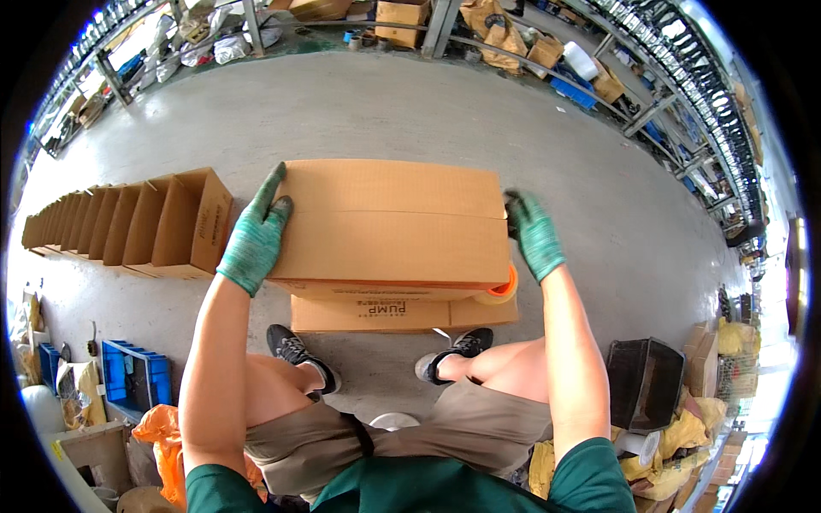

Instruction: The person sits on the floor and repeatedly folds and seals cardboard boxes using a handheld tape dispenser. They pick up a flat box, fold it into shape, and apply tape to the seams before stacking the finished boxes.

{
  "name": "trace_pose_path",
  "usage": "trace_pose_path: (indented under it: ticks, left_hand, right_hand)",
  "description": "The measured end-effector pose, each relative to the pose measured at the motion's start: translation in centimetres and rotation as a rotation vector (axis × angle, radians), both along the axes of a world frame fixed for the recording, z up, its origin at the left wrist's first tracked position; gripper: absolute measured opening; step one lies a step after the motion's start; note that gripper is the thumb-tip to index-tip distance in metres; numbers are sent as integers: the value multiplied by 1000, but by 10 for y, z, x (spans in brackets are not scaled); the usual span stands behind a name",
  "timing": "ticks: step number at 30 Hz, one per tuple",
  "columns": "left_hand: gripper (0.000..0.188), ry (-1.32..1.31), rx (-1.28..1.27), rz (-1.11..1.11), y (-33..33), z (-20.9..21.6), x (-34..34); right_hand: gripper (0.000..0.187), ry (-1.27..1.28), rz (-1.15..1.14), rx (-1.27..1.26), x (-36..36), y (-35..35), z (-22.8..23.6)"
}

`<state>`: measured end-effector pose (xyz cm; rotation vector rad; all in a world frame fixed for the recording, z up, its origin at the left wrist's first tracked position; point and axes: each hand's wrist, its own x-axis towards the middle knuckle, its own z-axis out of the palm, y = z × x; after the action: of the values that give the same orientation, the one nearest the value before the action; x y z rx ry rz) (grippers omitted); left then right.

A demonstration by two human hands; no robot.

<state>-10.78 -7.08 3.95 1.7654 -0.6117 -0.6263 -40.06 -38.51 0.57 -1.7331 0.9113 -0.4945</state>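
Note:
A closed cardboard box (393,231) lies in front of me, a seam running across its top between two flaps. It rests on another cardboard carton (368,316), whose printed side shows below it. My left hand (258,231), in a green glove, holds the box's left end, with the thumb at the top edge and the fingers along the side. At the right end, my gloved right hand (534,231) is at the edge near the seam; its fingers are blurred and partly hidden. Below that end, an orange-cored tape roll (502,286) sits partly under the box.
A row of open cardboard boxes (128,222) stands nested on the left. A blue crate (137,376) is at lower left, beside an orange bag (162,436). A black bin (646,385) stands at lower right. Metal racks (440,30) with cartons and bags line the far side.

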Motion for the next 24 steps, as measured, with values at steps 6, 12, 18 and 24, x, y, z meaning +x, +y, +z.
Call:
trace_pose_path:
  ticks: [6,12,18,24]
  left_hand:
    - [51,-91,31,-14,-2,-6,2]
    - [50,-114,40,-38,-9,-4,-2]
    - [49,-161,24,-48,2,-11,6]
    - [50,-161,60,-39,-3,-2,0]
  right_hand:
    - [47,961,533,-624,-27,43,-84]
    - [43,405,154,-293,-61,-9,-133]
    - [66,-431,4,-77,-23,-12,78]
    - [66,-297,563,-35,57,21,134]
